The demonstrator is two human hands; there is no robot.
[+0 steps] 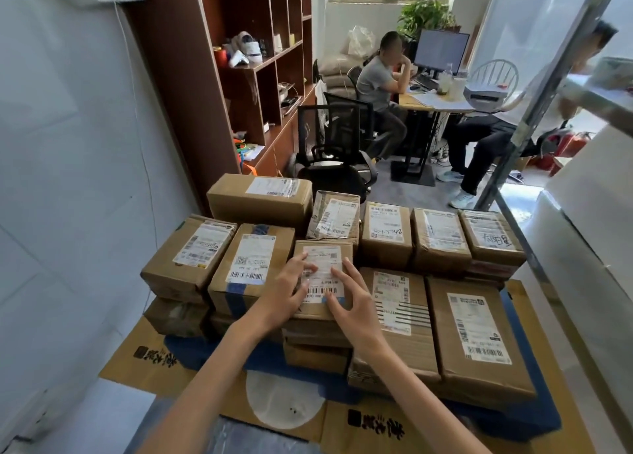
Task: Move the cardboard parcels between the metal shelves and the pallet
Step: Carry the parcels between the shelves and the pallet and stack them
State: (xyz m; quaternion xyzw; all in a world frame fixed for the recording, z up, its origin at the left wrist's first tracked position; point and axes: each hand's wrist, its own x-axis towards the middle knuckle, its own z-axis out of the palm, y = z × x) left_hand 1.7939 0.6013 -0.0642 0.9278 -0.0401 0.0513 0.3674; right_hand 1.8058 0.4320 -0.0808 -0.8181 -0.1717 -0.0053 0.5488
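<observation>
Several labelled cardboard parcels are stacked on a blue pallet (534,416) covered with flattened cardboard. A small parcel (323,248) sits on top of the stack at the centre front. My left hand (287,289) rests on its left side with fingers spread over the label. My right hand (352,303) lies on its right side, fingers loosely bent on the top. Neither hand plainly grips it. A large flat parcel (476,333) lies at the front right.
A metal shelf upright (534,111) and its shelves rise on the right. A brown wooden bookcase (212,77) stands at the left behind the pallet. Black office chairs (335,145) and two seated persons at a desk (442,106) are beyond.
</observation>
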